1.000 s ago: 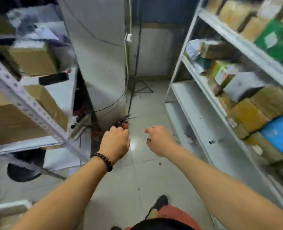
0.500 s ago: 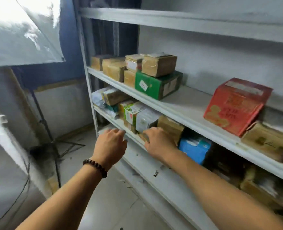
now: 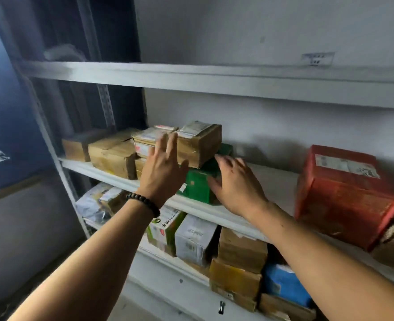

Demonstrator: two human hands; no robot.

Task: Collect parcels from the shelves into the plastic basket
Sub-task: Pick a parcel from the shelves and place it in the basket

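Note:
A white metal shelf holds a stack of parcels at chest height. A green box lies on it, with a brown taped carton on top. My left hand is raised in front of the brown carton, fingers straight and spread. My right hand reaches beside the green box's right end, fingers extended; whether it touches the box I cannot tell. Neither hand holds anything. The plastic basket is not in view.
More brown cartons sit left of the stack. A red box stands on the same shelf at right. The shelf below carries a white box, a green-white box, brown cartons and a blue parcel. An upper shelf runs overhead.
The view swung from the aisle floor up to the right-hand shelving. Both hands rose from the lower shelf level to the green box and brown carton, and their fingers opened.

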